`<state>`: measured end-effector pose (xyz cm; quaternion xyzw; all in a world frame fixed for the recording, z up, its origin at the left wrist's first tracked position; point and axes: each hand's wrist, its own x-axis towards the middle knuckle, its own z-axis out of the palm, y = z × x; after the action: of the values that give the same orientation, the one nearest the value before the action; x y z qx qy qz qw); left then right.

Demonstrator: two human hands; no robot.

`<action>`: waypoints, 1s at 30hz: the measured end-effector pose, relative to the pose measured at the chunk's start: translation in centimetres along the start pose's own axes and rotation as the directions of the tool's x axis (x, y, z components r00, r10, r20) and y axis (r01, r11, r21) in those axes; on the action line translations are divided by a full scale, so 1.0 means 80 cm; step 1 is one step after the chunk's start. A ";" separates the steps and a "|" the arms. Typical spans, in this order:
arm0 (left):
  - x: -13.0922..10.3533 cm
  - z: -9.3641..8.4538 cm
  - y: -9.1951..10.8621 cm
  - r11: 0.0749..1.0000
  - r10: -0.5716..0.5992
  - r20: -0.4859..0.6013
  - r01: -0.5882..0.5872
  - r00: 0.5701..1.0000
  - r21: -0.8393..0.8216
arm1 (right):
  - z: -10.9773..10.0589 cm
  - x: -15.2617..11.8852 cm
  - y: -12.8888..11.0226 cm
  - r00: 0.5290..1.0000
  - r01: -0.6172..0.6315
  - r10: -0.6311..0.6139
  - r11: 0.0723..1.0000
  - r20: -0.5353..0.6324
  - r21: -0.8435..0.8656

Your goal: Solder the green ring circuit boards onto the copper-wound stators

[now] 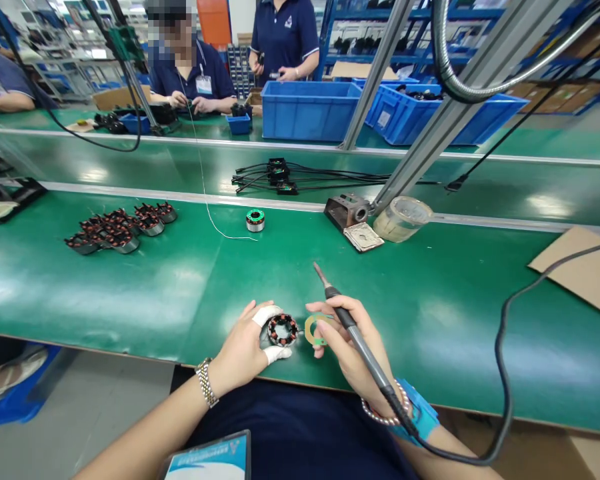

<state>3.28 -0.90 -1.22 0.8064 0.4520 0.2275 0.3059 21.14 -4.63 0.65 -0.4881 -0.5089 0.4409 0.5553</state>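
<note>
- The left hand (243, 347), with white covers (279, 354) on thumb and forefinger, is closed around a wound ring (293, 330); I cannot tell if this ring touches the table.
- The right hand (353, 363) is closed on two things: a soldering iron (365, 350), held like a pen, and a flat ring board (309, 331) between the fingertips, just beside the wound ring.
- The iron's tip points forward, away from both hands; its dark cable (503, 360) passes the right wrist.
- Forward and left of the left hand, a group of stators (123, 229) lies on the green table (250, 273).
- Ahead of the left hand, well apart, stands a green-topped ring (255, 222).
- Ahead and right of the right hand are a square pad (363, 237), a metal stand (349, 211) and a round tub (403, 219).
- Beyond both hands, farther, lie black cables (325, 175), then blue bins (310, 110).
</note>
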 end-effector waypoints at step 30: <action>0.001 0.002 -0.001 0.996 0.059 0.027 -0.061 0.998 0.058 | 0.012 0.023 -0.005 0.905 0.353 -0.171 0.812 0.390 -0.464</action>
<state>3.35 -0.82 -1.36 0.8311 0.4303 0.2130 0.2806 20.38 -2.78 1.30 -0.4638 -0.7582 0.2785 0.3639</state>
